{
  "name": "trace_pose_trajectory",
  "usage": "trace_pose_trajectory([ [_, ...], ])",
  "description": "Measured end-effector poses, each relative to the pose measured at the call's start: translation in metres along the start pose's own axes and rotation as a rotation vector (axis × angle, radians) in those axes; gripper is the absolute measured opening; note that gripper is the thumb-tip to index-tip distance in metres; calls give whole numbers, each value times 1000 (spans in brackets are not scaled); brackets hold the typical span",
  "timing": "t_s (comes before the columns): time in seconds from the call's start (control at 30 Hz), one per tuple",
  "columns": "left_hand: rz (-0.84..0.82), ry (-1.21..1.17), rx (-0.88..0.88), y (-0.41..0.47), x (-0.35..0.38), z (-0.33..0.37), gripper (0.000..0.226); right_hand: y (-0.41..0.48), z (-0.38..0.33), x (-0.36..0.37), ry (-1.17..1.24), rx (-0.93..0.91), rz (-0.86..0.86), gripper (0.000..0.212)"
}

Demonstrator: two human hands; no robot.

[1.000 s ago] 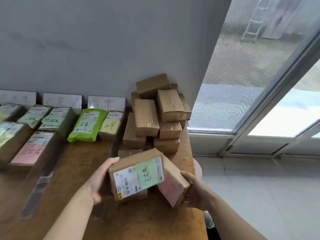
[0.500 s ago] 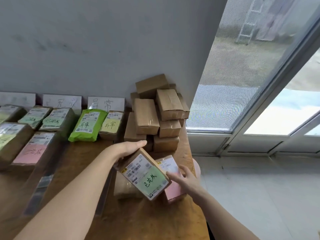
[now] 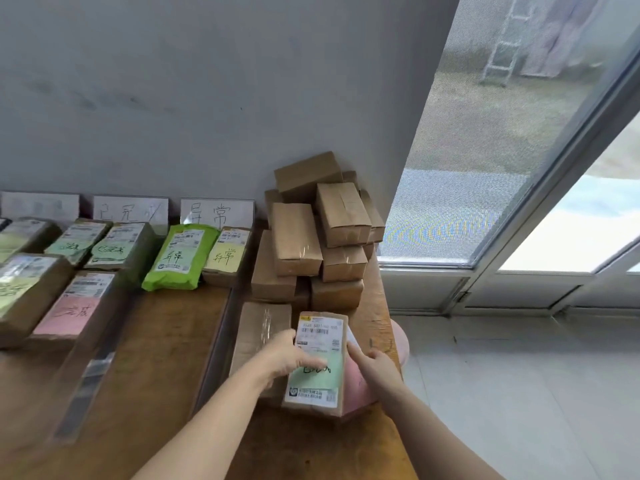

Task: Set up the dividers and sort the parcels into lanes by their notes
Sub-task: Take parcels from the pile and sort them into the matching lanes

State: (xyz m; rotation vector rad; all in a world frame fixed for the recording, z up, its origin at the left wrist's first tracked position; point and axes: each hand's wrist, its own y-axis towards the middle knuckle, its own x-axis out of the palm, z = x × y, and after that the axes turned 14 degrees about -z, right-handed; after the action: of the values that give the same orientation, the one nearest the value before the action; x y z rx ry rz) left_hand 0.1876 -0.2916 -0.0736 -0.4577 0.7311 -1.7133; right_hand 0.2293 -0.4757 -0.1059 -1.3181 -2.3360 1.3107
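Observation:
My left hand [image 3: 285,358] grips a brown parcel with a green note [image 3: 320,336], fingers lying across the note. It lies partly over a parcel with a pink note [image 3: 356,388], which my right hand [image 3: 377,370] holds from the right, one digit against the green-note parcel's edge. Both are at the table's right end, in front of a pile of unlabelled brown parcels [image 3: 311,237]. A clear divider strip [image 3: 213,344] runs just to the left, and another [image 3: 86,368] further left. Lane signs [image 3: 217,213] stand along the wall.
Sorted parcels fill the lanes on the left: a green bag [image 3: 180,256], a yellow-note box [image 3: 227,256], green-note boxes [image 3: 117,247] and a pink-note box [image 3: 74,306]. A plain brown parcel [image 3: 259,327] lies flat beside my left hand. The table edge [image 3: 382,306] drops to tiled floor on the right.
My left hand has turned the green-note parcel upright and lowered it over the pink-note parcel. My right hand stayed on the pink-note parcel, now mostly covered.

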Motion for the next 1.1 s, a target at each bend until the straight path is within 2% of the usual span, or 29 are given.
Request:
trace_pose_trajectory([
  [0.03,15,-2,16,0,4,0,45,0,-2,1,105,34,-23,80],
  [0.13,22,-88,78,0,12,1,53,-11,-12,-2,398,62,-148,51],
  [0.27,67,-152,126,-1,16,4,65,-12,-14,-1,394,62,-160,28],
  [0.4,56,-202,84,-2,24,4,50,-13,-10,-2,404,84,-213,22],
  [0.47,40,-324,74,-2,24,0,44,-11,-7,-7,390,62,-197,24],
  [0.6,47,-567,146,-9,20,0,30,-9,-4,-19,409,-44,-261,47],
  [0.73,13,-752,253,-30,6,7,43,-20,-9,-20,552,-297,-350,55],
  [0.8,-29,-857,327,-43,-5,7,47,-33,-16,-15,622,-398,-327,60],
  [0.87,-54,-955,383,-57,-13,7,49,-44,-23,-8,649,-487,-283,55],
  [0.93,-29,-996,422,-72,-22,5,54,-56,-33,4,644,-540,-247,50],
  [1.1,94,-1018,509,-117,-49,-11,45,-71,-60,45,596,-619,-193,66],
])
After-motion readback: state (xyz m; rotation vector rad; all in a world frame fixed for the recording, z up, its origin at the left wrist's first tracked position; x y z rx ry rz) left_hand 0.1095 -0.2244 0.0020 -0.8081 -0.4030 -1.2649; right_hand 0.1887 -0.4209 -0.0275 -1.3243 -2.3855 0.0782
